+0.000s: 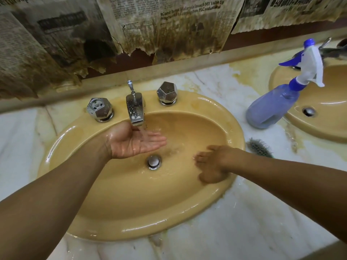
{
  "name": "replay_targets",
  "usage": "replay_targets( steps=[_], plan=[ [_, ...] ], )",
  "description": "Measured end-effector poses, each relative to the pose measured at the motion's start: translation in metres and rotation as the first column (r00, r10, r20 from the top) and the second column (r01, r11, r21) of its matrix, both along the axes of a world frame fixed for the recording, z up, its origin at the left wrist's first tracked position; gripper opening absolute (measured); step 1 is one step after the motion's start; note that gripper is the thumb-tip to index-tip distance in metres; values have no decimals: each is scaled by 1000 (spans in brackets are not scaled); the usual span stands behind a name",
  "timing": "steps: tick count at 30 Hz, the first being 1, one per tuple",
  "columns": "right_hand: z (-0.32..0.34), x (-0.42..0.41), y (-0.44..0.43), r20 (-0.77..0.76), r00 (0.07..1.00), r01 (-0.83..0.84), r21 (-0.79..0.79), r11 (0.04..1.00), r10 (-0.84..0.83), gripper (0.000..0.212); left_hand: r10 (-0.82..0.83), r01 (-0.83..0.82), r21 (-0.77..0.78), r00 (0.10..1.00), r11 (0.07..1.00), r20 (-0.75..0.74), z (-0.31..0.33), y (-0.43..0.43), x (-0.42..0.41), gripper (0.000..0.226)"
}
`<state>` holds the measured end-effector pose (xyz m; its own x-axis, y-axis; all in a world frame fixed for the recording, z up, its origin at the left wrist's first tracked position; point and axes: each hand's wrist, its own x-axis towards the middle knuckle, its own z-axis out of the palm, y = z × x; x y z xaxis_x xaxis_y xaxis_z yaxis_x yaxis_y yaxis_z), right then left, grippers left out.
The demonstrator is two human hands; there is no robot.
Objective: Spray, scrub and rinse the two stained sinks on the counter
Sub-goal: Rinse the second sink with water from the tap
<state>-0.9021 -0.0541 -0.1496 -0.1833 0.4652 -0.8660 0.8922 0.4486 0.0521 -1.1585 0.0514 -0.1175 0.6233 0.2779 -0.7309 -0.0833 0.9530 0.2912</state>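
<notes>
Oval glossy mustard sink [131, 222]. Chrome tap [134, 107] at its back rim runs onto left hand [131, 143], palm up, fingers flat. Blurred right hand [212, 166], fingers loose, empty, over its right wall. To its right: second sink [330, 128], translucent spray bottle [270, 107], bristly brush [260, 147].

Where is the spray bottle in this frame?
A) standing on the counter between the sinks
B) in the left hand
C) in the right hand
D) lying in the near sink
A: the spray bottle stands on the counter between the near sink and the second sink, clear of the left hand and right hand.
</notes>
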Motion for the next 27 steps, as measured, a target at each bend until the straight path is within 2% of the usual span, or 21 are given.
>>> replay_targets(
  steps=[2, 4, 6, 7, 9, 11, 13, 14, 15, 16, 18, 19, 21, 23, 25, 27],
  plan=[
    [4, 0, 5, -14, 1000, 17, 30, 999, -16, 66, 24, -12, -85, 989, 996, 147, 4, -17, 20, 53],
    [6, 0, 10, -76, 993, 101, 127, 987, -92, 52, -79, 114, -130, 965, 985, 249, 3, -42, 42, 54],
    [2, -1, 17, -204, 973, 152, 236, 960, -104, 28, -209, 268, -152, 923, 951, 323, -2, -61, 53, 56],
    [0, -2, 20, -291, 952, 177, 265, 948, -96, 18, -233, 297, -160, 915, 941, 331, -4, -65, 52, 56],
    [-4, -7, 21, -400, 901, 280, 239, 930, -169, 12, -204, 243, -128, 944, 962, 259, -6, -59, 42, 54],
    [-13, -16, 14, -377, 910, 238, 143, 961, -169, 22, -78, 84, -43, 990, 996, 114, -12, -44, 25, 53],
    [-19, -28, 3, -263, 956, 119, -46, 992, -127, 43, 35, -37, 45, 999, 998, 27, -14, -25, 7, 51],
    [-20, -30, -2, -194, 980, 29, -116, 993, -51, 52, 75, -75, 71, 997, 995, 5, -13, -17, -1, 50],
    [-22, -27, -1, -152, 988, -6, -128, 992, -14, 59, 98, -96, 85, 995, 992, -17, -13, -10, -7, 50],
    [-27, -24, 1, -102, 995, -12, -76, 997, 4, 66, 97, -93, 89, 995, 992, -38, -12, -5, -12, 51],
    [-23, -21, 1, -31, 1000, -2, 2, 1000, 2, 75, 19, -16, 58, 998, 998, -53, -12, 2, -15, 55],
    [-17, -30, -3, -63, 997, 44, -56, 997, -47, 77, -45, 46, 33, 998, 998, -47, -11, 3, -15, 55],
    [-14, -75, -15, -224, 947, 143, -350, 926, -231, 81, -159, 159, -6, 987, 987, -1, -11, 2, -12, 59],
    [-20, -125, -25, -370, 879, 69, -524, 849, -299, 87, -224, 228, -41, 970, 973, 94, -10, -3, -4, 58],
    [-36, -138, -27, -408, 876, 20, -500, 866, -256, 89, -265, 279, -77, 951, 957, 161, -10, -10, 4, 56],
    [-42, -106, -22, -308, 923, 87, -419, 904, -232, 89, -285, 300, -90, 946, 950, 153, -13, -15, 6, 55]
  ],
)
